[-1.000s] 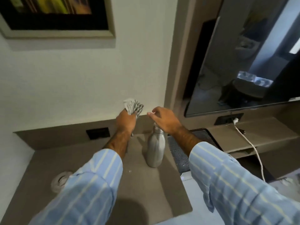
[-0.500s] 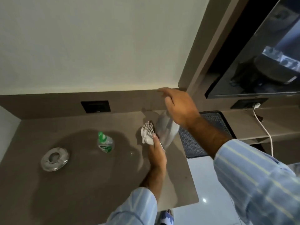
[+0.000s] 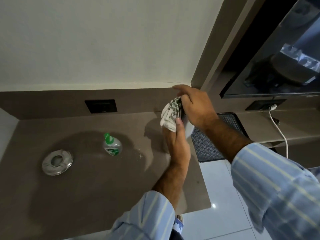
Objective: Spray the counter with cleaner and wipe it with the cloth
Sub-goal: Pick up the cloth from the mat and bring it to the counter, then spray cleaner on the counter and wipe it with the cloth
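My left hand (image 3: 176, 146) is shut on a white cloth with dark stripes (image 3: 168, 116), above the right end of the brown counter (image 3: 86, 187). The cloth is pressed against a steel bottle (image 3: 188, 129), which my right hand (image 3: 195, 108) grips from above and holds tilted. Most of the bottle is hidden behind both hands. A clear cleaner bottle with a green cap (image 3: 112, 144) stands alone at the counter's middle, left of my hands. Small droplets lie on the counter between it and my left hand.
A round metal dish (image 3: 57, 161) sits on the counter's left part. A black perforated tray (image 3: 207, 148) lies past the counter's right edge. A black wall socket (image 3: 100, 106) is in the backsplash. A TV (image 3: 277, 58) hangs at right, above a white cable (image 3: 281, 134).
The view dropped from the wall to the counter. My right hand lifted and tilted the steel bottle. My left hand brought the cloth down against it, then slid it up the bottle.
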`<act>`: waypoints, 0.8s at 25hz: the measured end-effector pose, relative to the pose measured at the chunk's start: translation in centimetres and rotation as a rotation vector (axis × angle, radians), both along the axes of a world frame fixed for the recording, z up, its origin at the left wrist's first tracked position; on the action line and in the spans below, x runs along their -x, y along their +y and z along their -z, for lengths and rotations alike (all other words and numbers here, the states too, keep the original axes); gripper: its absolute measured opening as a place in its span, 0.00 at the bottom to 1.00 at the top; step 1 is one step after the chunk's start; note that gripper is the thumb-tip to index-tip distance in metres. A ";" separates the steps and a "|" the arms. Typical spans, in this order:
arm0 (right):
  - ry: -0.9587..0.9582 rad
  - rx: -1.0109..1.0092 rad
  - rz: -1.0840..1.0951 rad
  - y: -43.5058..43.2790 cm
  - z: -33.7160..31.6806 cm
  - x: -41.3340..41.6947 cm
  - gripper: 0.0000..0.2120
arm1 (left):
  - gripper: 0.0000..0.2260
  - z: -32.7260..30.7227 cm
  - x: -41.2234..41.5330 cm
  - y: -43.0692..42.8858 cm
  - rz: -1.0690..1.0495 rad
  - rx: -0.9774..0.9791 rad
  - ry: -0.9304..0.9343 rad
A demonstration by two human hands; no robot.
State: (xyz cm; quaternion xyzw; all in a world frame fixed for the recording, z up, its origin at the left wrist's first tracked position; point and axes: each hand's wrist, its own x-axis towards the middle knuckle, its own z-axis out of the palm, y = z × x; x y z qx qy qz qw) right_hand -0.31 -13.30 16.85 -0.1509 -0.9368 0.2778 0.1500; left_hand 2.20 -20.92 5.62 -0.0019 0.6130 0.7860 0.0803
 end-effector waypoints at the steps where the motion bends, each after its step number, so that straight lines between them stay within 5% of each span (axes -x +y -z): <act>1: -0.006 -0.003 -0.006 0.0 0.0 -0.1 0.25 | 0.14 0.4 -0.6 -0.3 -0.004 0.023 0.028; 6: -0.058 -0.048 -0.013 -0.3 -0.4 -0.3 0.25 | 0.23 -0.1 2.8 -3.5 0.151 0.205 -0.314; 11: -0.288 -0.222 -0.061 -0.8 -2.5 -1.0 0.25 | 0.25 -5.8 4.4 -6.1 0.048 0.181 -0.183; 15: 0.171 -0.589 -0.292 -4.5 -4.0 -1.4 0.26 | 0.20 -7.6 8.9 -13.3 -0.119 0.261 0.001; 17: 0.264 -0.519 -0.415 -7.7 -1.2 -0.9 0.20 | 0.21 -6.1 10.7 -17.9 -0.147 0.411 0.152; 20: -0.117 -0.118 -0.359 -12.2 5.3 1.1 0.16 | 0.23 -2.3 11.6 -22.2 -0.117 0.682 0.376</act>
